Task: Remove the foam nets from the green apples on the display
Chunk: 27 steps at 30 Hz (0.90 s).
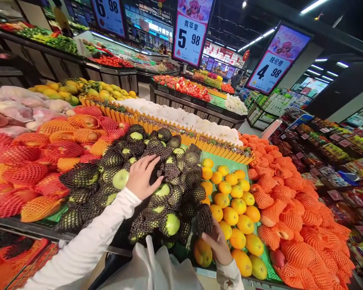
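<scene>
My left hand [143,177] is over the heap of green apples [172,224] in black foam nets, its fingers spread and nothing in its grip. Just beside it a green apple [120,179] shows bare through its net. At the heap's right edge, my right hand [219,243] has its fingers closed round a black foam net [204,219]; whether an apple sits inside is hidden. An orange [203,253] lies right below that net, next to my right thumb.
Rows of oranges [237,205] lie on green matting to the right, then fruit in orange nets [290,217]. Fruit in red and orange nets [27,165] is piled on the left. A yellow picket divider [169,129] runs behind. A shopping cart [33,264] stands at lower left.
</scene>
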Each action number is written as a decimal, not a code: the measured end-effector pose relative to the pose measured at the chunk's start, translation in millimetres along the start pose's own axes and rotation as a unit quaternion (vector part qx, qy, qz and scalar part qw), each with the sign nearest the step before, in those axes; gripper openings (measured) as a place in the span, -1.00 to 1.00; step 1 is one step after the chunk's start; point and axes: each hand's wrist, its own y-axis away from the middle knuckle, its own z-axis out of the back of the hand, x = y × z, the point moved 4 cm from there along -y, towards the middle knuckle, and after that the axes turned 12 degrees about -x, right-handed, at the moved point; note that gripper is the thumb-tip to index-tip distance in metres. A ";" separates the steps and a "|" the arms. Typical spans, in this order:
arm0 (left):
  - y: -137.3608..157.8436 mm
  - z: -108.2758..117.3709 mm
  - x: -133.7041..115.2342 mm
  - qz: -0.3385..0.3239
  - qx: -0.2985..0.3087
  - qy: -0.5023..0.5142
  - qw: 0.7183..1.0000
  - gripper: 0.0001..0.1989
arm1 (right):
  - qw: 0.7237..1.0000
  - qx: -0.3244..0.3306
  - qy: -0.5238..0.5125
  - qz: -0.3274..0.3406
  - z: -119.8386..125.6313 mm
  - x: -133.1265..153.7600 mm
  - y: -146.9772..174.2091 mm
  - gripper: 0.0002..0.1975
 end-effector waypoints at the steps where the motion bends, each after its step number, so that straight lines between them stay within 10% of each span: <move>1: 8.5 2.8 -9.3 0.002 -0.016 0.027 1.000 -0.48 | 0.999 0.011 -0.028 -0.037 -3.6 -1.9 -2.9 -0.43; 5: 60.7 -1.6 -60.3 -0.020 0.060 0.181 0.982 -0.84 | 0.991 0.041 -0.090 -0.095 -29.1 -3.7 -10.3 -0.54; 7: 89.2 -8.6 -80.5 -0.020 0.121 0.222 0.967 -0.71 | 0.992 0.061 -0.085 -0.063 -46.5 1.8 -9.8 -0.56; 14: 131.3 -4.6 -66.5 -0.025 0.039 0.188 0.981 -0.90 | 0.991 0.123 -0.024 0.055 -77.3 21.9 -2.3 -0.81; 17: 138.6 12.2 -56.3 -0.023 -0.003 0.280 0.960 -0.78 | 0.994 0.052 -0.093 -0.007 -70.4 2.2 -3.2 -0.79; 22: 150.3 25.6 -57.0 0.049 0.112 0.448 0.885 -0.88 | 0.950 -0.061 -0.209 -0.225 -76.6 -54.1 19.6 -0.68; 27: 148.9 28.4 -26.7 0.037 0.125 0.371 0.920 -0.86 | 0.914 -0.056 -0.305 -0.260 -108.1 -60.0 50.0 -0.42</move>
